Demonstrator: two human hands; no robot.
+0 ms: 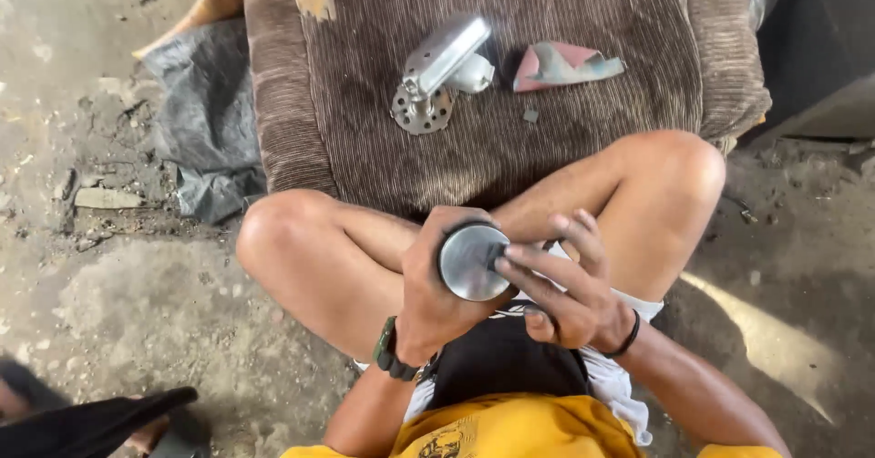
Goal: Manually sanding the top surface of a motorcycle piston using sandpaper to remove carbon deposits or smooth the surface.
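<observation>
Currently gripped over lap, between knees: round metal disc [471, 261], L hand [436, 285] fingers wrapped tight round rim, R hand [570, 292] fingertips [516, 254] pressed flat on polished face — likely rigid, smooth, slippery; best held by rim.

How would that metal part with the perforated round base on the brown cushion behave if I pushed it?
The metal part lies tipped on the cushion, so it would probably pivot on its base rather than roll. It looks rigid, and the ribbed fabric likely grips it.
</observation>
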